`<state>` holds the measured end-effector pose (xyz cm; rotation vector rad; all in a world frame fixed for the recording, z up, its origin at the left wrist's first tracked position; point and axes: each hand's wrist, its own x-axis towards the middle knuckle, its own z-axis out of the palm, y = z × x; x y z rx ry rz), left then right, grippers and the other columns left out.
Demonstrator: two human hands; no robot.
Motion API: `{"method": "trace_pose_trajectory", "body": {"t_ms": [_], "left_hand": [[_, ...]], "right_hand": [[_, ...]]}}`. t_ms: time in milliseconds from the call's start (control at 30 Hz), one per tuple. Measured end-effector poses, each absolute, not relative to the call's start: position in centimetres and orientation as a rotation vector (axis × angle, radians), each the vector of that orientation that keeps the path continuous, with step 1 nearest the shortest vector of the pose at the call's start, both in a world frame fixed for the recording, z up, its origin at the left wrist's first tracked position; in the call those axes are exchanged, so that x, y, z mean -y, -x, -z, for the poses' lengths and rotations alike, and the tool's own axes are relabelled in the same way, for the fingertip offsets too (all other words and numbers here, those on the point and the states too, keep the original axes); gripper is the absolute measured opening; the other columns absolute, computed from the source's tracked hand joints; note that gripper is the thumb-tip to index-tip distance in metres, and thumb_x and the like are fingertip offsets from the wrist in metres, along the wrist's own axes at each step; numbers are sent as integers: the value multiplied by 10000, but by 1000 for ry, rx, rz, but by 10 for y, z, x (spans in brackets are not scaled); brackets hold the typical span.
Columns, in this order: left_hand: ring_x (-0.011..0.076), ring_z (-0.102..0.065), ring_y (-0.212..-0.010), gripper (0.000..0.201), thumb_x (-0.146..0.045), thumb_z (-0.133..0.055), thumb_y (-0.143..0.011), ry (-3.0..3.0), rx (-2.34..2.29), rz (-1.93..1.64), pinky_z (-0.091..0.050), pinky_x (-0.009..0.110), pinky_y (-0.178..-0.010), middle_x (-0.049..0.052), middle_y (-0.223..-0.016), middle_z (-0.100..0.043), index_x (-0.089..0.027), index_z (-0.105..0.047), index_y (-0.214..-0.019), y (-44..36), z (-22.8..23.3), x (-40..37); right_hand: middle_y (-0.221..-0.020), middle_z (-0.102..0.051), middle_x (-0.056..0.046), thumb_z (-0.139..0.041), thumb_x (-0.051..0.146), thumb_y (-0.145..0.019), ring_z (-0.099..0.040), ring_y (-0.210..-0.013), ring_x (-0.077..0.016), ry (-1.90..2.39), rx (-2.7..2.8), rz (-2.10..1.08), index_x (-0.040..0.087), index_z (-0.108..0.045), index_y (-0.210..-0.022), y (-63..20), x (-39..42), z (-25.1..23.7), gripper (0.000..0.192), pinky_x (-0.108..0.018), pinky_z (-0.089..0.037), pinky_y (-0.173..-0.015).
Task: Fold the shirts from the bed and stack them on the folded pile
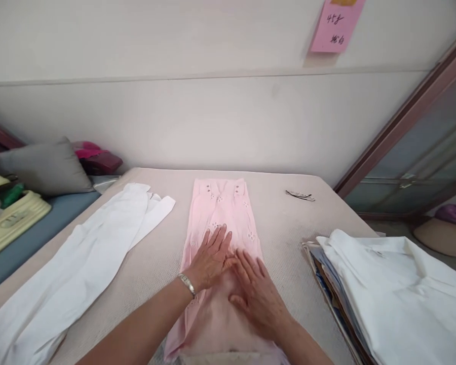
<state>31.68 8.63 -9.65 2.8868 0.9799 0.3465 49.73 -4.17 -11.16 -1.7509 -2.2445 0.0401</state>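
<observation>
Both hands, left (210, 258) and right (259, 296), flat, fingers spread on pink garment (222, 223), pink note (336, 25) scrawled illegibly

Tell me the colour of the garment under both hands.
Pale pink garment with small eyelet embroidery, seen in the head view; left hand and right hand lie flat on it.

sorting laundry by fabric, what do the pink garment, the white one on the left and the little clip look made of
Pink garment: thin matte woven cloth, likely cotton; small eyelet embroidery shows, and both the left hand and right hand lie flat on it.
White garment: smooth matte fabric with soft folds, perhaps cotton or a blend.
Hair clip: looks like shiny metal or plastic; too small to tell.
</observation>
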Motion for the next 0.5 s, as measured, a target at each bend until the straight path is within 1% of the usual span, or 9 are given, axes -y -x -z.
{"method": "trace_pose_trajectory", "body": {"t_ms": [133,200,233,300,333,367,400,500], "left_hand": [[321,-123,-1570,705,-549,-250,-1044,-2766,-1109,-231,-173,588,-1240,188,-1680,-198,-129,-235,-1610,-329,113,-104],[329,-151,-1563,705,-573,-238,-1039,-2710,-1130,-196,-187,618,-1223,185,-1675,-220,-151,-252,-1604,-329,113,-109],[337,-198,-1550,697,-592,-229,-1033,-2685,-1130,-181,-207,639,-1206,182,-1660,-269,-169,-304,-1582,-331,109,-113],[344,-352,-1479,671,-616,-178,-1028,-2643,-1132,-170,-266,667,-1159,173,-1559,-450,-201,-481,-1460,-343,95,-128],[333,-427,-1426,668,-609,-142,-1031,-2637,-1127,-182,-290,659,-1145,160,-1478,-539,-210,-560,-1367,-353,87,-140],[322,-457,-1399,677,-588,-109,-1037,-2647,-1127,-218,-298,640,-1147,158,-1428,-579,-202,-596,-1306,-364,79,-154],[316,-424,-1426,673,-568,-110,-1043,-2684,-1117,-279,-284,616,-1166,170,-1455,-554,-181,-586,-1320,-376,75,-170],[306,-192,-1551,666,-564,-207,-1042,-2794,-1066,-351,-171,570,-1233,189,-1651,-285,-138,-410,-1512,-404,82,-213]], "right_hand": [[-1687,-168,-70,-462,593,-982,-151,-1557,-293,1799,2318,-112,220,-70,-1649,-499,44,135,859,-566,-229,-1230],[-1687,-153,-72,-461,609,-975,-149,-1557,-304,1795,2326,-108,222,-25,-1647,-502,44,141,889,-576,-228,-1227],[-1685,-152,-76,-463,613,-972,-155,-1555,-311,1785,2332,-95,221,-16,-1646,-503,43,143,898,-582,-232,-1222],[-1681,-159,-86,-459,613,-970,-180,-1547,-329,1757,2342,-47,217,-14,-1645,-505,41,146,900,-591,-251,-1206],[-1678,-170,-93,-454,616,-970,-201,-1541,-339,1735,2348,-14,212,-19,-1645,-506,40,149,900,-593,-268,-1193],[-1673,-187,-100,-451,625,-966,-227,-1532,-348,1706,2353,26,206,-27,-1645,-508,38,151,904,-591,-289,-1178],[-1666,-210,-107,-447,643,-960,-257,-1520,-355,1673,2359,73,198,-39,-1645,-510,35,154,914,-581,-314,-1160],[-1630,-315,-116,-438,667,-951,-354,-1477,-337,1566,2377,282,165,-95,-1643,-518,29,166,921,-503,-382,-1110]]}}
